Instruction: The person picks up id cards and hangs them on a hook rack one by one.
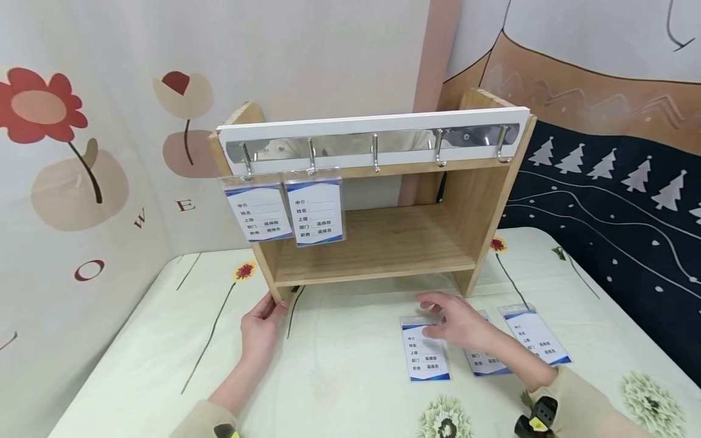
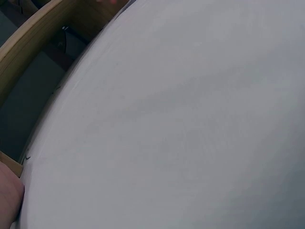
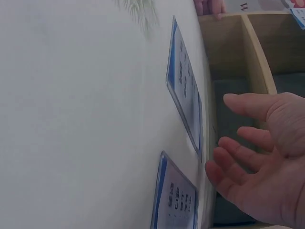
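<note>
A wooden shelf stands on the table, with a metal hook rail along its top front. My left hand grips the shelf's lower left leg between thumb and fingers; only a sliver of it shows in the left wrist view. On the two leftmost hooks hang a badge and another badge. My right hand, fingers loosely bent and holding nothing, hovers over badges on the table: a near badge, a middle badge partly hidden by the forearm, and a right badge.
The table has a pale flowered cloth. Behind the shelf hangs a light printed curtain, and a dark panel with tree prints stands at the right. Three hooks on the right of the rail hold no badge.
</note>
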The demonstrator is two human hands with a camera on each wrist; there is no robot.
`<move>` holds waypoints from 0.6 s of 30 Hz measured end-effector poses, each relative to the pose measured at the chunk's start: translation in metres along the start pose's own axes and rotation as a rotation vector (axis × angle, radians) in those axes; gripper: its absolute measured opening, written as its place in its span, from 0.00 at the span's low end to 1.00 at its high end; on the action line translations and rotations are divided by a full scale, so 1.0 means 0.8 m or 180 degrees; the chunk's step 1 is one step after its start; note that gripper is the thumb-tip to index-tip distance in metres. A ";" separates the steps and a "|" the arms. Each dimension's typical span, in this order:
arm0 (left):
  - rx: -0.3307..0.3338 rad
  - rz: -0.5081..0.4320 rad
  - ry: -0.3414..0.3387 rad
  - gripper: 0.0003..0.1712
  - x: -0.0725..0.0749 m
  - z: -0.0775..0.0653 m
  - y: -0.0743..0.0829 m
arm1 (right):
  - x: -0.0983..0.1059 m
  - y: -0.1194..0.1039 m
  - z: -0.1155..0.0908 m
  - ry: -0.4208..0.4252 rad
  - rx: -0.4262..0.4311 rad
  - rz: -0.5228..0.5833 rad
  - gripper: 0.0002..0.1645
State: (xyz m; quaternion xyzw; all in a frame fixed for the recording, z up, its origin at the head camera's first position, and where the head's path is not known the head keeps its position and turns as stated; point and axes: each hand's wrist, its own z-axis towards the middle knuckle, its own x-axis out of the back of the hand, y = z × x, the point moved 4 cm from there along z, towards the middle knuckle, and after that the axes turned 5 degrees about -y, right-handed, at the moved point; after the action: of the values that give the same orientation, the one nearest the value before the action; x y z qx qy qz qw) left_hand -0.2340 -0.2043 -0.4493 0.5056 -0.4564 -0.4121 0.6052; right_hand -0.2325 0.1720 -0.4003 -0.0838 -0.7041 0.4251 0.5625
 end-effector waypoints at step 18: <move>-0.0022 -0.0036 0.0005 0.28 0.000 0.000 0.000 | -0.003 0.015 0.008 -0.0084 -0.0337 -0.0561 0.33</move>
State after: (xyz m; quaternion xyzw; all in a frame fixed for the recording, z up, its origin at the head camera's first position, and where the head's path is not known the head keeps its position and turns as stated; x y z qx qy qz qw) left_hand -0.2340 -0.2039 -0.4492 0.5065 -0.4515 -0.4167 0.6049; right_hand -0.2418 0.1747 -0.4101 -0.0455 -0.7376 0.3373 0.5832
